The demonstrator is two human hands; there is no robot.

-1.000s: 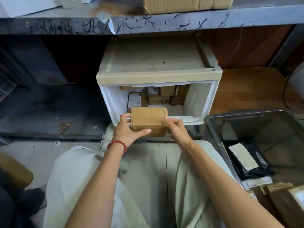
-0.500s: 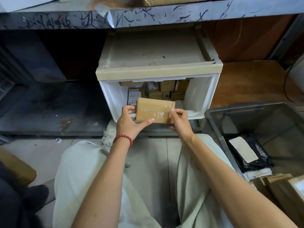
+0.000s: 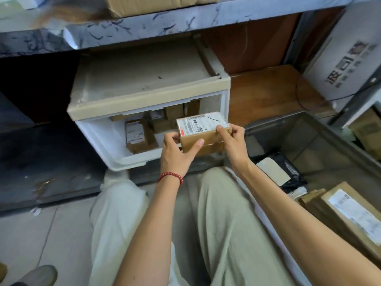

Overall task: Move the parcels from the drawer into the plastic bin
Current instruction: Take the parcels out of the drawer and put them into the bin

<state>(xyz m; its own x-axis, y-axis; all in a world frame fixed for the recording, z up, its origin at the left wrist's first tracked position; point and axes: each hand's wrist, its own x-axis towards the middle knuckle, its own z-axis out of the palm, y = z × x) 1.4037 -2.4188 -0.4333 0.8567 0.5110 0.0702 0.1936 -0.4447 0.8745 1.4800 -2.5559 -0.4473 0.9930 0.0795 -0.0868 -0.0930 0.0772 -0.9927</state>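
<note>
1. Above the front right corner of the open drawer (image 3: 123, 159), seen from the head camera, a small parcel (image 3: 203, 133) is held in the air with its label side up. It is clear of the drawer floor but not yet over the plastic bin (image 3: 309, 129), which stands just to the right.
2. Both hands have it. The left hand (image 3: 177, 153) curls its fingers round the left end, with the thumb laid across the near brown face. The right hand (image 3: 233, 141) pinches the right end, thumb on the label's edge and fingers tucked under.
3. Judging by the bin, the job is partly done. A black mailer bag (image 3: 288, 174) lies against its left wall, and flat cartons (image 3: 350, 213) seem to lie at its near end.
4. Plenty is left. One labelled box (image 3: 137, 135) stands near the drawer's left wall and several more are stacked along its back edge, partly hidden under the cabinet top.
5. This transfer looks about half made, with the carry to the right and the release still to come.
6. The held parcel is a stiff, square-cornered brown cardboard box with a glossy white printed label. The drawer is smooth white plastic with a rounded front lip, under a dusty beige top.
7. The bin is smoky, translucent and straight-walled. The mailer is soft, crinkled film with a pale rectangular patch.
</note>
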